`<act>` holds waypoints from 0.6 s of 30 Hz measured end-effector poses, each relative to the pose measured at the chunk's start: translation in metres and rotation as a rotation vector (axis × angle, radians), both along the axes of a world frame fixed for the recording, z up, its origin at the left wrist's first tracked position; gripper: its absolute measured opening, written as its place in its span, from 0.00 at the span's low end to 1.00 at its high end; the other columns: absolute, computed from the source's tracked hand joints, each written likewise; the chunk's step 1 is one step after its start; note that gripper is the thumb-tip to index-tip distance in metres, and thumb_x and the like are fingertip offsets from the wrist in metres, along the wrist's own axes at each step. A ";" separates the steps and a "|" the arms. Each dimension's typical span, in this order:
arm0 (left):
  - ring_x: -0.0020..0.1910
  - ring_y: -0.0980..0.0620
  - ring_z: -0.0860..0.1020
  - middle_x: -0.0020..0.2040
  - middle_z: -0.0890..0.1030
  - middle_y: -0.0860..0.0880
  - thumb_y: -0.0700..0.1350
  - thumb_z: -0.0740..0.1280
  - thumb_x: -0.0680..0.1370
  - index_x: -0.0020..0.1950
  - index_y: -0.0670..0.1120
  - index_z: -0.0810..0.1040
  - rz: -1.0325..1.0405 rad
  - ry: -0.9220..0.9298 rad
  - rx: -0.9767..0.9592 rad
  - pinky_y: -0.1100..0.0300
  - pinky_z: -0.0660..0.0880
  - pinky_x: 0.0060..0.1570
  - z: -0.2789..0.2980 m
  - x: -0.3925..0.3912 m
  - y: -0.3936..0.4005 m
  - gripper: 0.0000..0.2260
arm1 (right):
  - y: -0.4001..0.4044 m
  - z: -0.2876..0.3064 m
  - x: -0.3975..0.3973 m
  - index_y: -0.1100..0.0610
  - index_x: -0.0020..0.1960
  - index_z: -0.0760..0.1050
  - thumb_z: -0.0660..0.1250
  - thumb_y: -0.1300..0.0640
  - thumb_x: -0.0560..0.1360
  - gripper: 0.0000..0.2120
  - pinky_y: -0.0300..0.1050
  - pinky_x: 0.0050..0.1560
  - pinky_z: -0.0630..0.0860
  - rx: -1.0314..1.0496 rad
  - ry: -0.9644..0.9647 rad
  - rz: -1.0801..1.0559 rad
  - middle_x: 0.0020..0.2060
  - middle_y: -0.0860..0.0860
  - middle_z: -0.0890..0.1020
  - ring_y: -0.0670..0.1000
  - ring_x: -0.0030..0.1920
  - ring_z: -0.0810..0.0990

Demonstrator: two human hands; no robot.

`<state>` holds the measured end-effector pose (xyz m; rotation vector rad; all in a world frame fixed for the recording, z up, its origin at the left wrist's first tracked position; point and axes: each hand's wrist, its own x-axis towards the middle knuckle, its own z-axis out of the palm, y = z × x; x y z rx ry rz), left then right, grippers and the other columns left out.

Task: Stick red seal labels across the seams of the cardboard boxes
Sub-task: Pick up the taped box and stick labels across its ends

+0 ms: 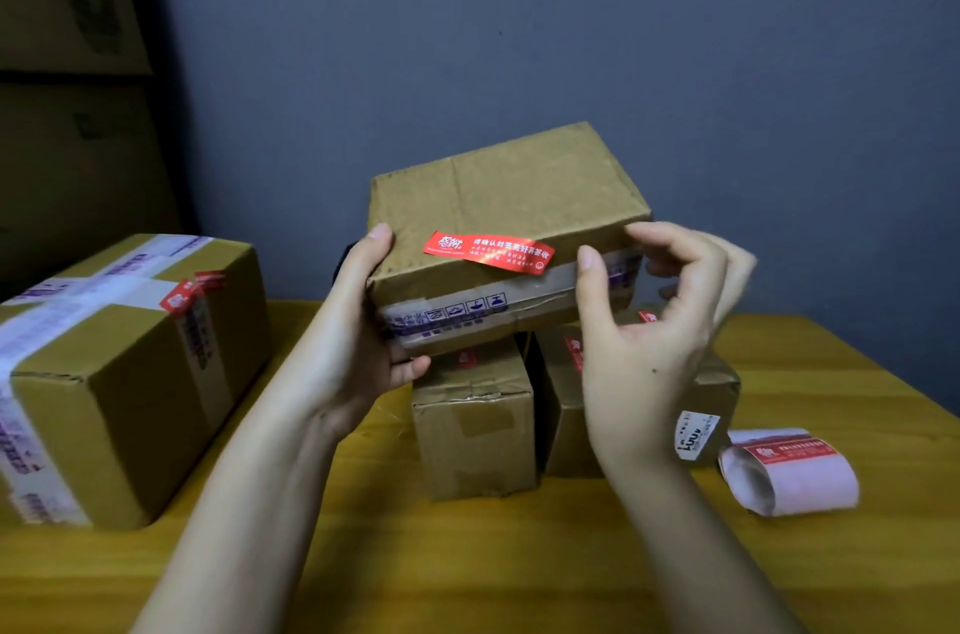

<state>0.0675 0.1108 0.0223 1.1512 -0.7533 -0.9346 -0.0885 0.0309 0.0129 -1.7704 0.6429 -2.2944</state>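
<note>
Plainly the biggest thing here is the taped carton at the left of the yellow tabletop, already wearing red seals on its top edge. Next comes the held cardboard box, lifted above two small boxes that also carry red seals; it looks light and stiff enough to be carried one-handed, best taken by its end faces so the seam stays free. The left hand grips its left end, thumb on top and fingers under. The right hand hovers by the right end with fingers loosely curled, grasping nothing as far as the motion blur lets me judge. The red seal label lies across the box's near top edge; thin and floppy, its lower margin seems unpressed. The label roll rests at the right.
</note>
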 end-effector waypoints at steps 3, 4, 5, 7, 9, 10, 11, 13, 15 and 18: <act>0.46 0.49 0.82 0.47 0.85 0.47 0.67 0.60 0.72 0.54 0.52 0.78 -0.040 0.024 -0.011 0.56 0.74 0.43 0.001 -0.003 -0.001 0.23 | -0.002 0.005 -0.004 0.52 0.48 0.74 0.70 0.57 0.74 0.05 0.40 0.46 0.73 0.104 0.083 0.116 0.44 0.45 0.76 0.48 0.47 0.77; 0.46 0.48 0.82 0.48 0.85 0.47 0.67 0.61 0.71 0.55 0.52 0.77 -0.048 0.031 -0.016 0.57 0.74 0.43 0.001 -0.003 -0.001 0.23 | -0.002 0.006 -0.005 0.50 0.47 0.74 0.69 0.56 0.75 0.04 0.42 0.45 0.74 0.148 0.114 0.142 0.43 0.44 0.77 0.49 0.47 0.77; 0.46 0.48 0.83 0.48 0.85 0.47 0.67 0.62 0.70 0.55 0.52 0.77 -0.059 0.038 -0.017 0.56 0.75 0.42 0.000 -0.003 -0.001 0.23 | -0.003 0.005 -0.005 0.50 0.47 0.75 0.68 0.55 0.75 0.02 0.42 0.45 0.74 0.184 0.140 0.164 0.43 0.43 0.78 0.49 0.47 0.78; 0.46 0.47 0.83 0.48 0.84 0.47 0.66 0.63 0.69 0.55 0.52 0.76 -0.090 0.065 -0.015 0.56 0.76 0.42 0.000 -0.003 -0.002 0.23 | 0.000 0.005 -0.004 0.50 0.49 0.77 0.66 0.55 0.77 0.02 0.37 0.45 0.74 0.251 0.181 0.231 0.45 0.44 0.80 0.45 0.48 0.79; 0.45 0.47 0.83 0.49 0.84 0.46 0.66 0.64 0.68 0.55 0.51 0.76 -0.099 0.097 -0.017 0.56 0.77 0.43 -0.001 -0.004 -0.003 0.24 | 0.004 0.007 -0.001 0.52 0.52 0.78 0.65 0.57 0.78 0.05 0.32 0.45 0.74 0.347 0.181 0.366 0.46 0.46 0.82 0.42 0.49 0.80; 0.45 0.47 0.83 0.49 0.84 0.46 0.66 0.64 0.68 0.56 0.51 0.76 -0.093 0.100 -0.019 0.55 0.77 0.43 -0.001 -0.004 -0.003 0.25 | 0.007 0.009 0.000 0.52 0.54 0.78 0.65 0.58 0.78 0.06 0.31 0.46 0.74 0.402 0.153 0.451 0.47 0.48 0.83 0.42 0.49 0.80; 0.46 0.47 0.83 0.50 0.84 0.46 0.66 0.65 0.67 0.57 0.52 0.76 -0.084 0.095 -0.022 0.56 0.78 0.42 -0.001 -0.005 -0.004 0.26 | 0.009 0.010 0.000 0.53 0.55 0.78 0.66 0.58 0.77 0.07 0.32 0.46 0.75 0.456 0.114 0.529 0.47 0.49 0.83 0.43 0.49 0.81; 0.47 0.47 0.83 0.51 0.84 0.46 0.66 0.65 0.66 0.60 0.52 0.76 -0.064 0.077 -0.031 0.56 0.78 0.40 -0.001 -0.007 -0.005 0.28 | 0.010 0.013 0.001 0.54 0.55 0.78 0.67 0.58 0.76 0.09 0.32 0.45 0.76 0.561 0.032 0.648 0.47 0.50 0.84 0.45 0.48 0.83; 0.48 0.47 0.84 0.53 0.84 0.47 0.66 0.66 0.65 0.61 0.54 0.76 -0.032 0.050 -0.037 0.56 0.78 0.39 -0.001 -0.009 -0.005 0.28 | 0.009 0.014 0.001 0.54 0.56 0.78 0.68 0.56 0.75 0.10 0.33 0.41 0.75 0.667 -0.021 0.736 0.47 0.50 0.85 0.44 0.47 0.83; 0.49 0.47 0.84 0.59 0.81 0.46 0.66 0.72 0.64 0.69 0.56 0.70 0.020 0.024 -0.050 0.55 0.79 0.41 -0.002 -0.008 -0.006 0.36 | 0.006 0.015 -0.001 0.54 0.54 0.78 0.68 0.55 0.75 0.08 0.37 0.41 0.72 0.792 -0.088 0.833 0.43 0.47 0.85 0.43 0.44 0.83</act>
